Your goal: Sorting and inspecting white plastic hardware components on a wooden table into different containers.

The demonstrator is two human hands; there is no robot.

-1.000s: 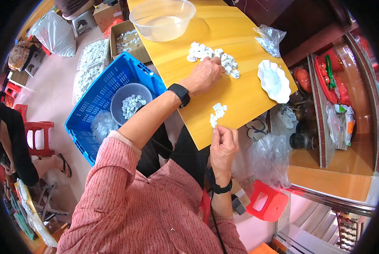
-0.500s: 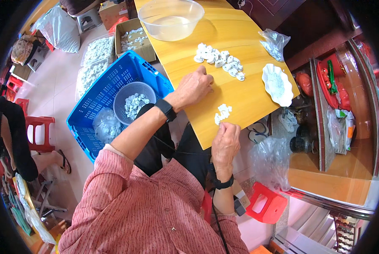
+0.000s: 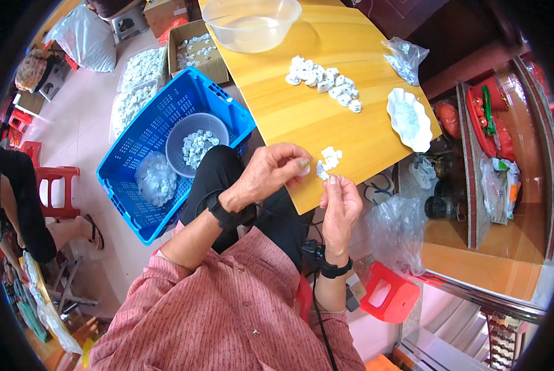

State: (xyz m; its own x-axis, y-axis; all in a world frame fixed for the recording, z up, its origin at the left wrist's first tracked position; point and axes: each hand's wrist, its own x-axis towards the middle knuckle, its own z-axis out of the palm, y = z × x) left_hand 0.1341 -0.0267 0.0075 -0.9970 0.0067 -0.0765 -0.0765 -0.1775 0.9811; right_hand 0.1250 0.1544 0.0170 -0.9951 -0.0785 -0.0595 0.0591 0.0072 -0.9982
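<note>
Pinching a white piece [image 3: 305, 167], the L hand [image 3: 266, 173] hangs over the left edge of the table [image 3: 277, 111]; R hand [image 3: 340, 207] is pinched up nr the near edge (can't tell if it's holding anything). I've open room b/w the small white bits [image 3: 330, 159], just beyond the R hand, and the white caps [image 3: 324, 86], their row slanting far-left to near-right. Held piece's axis: can't tell.
</note>
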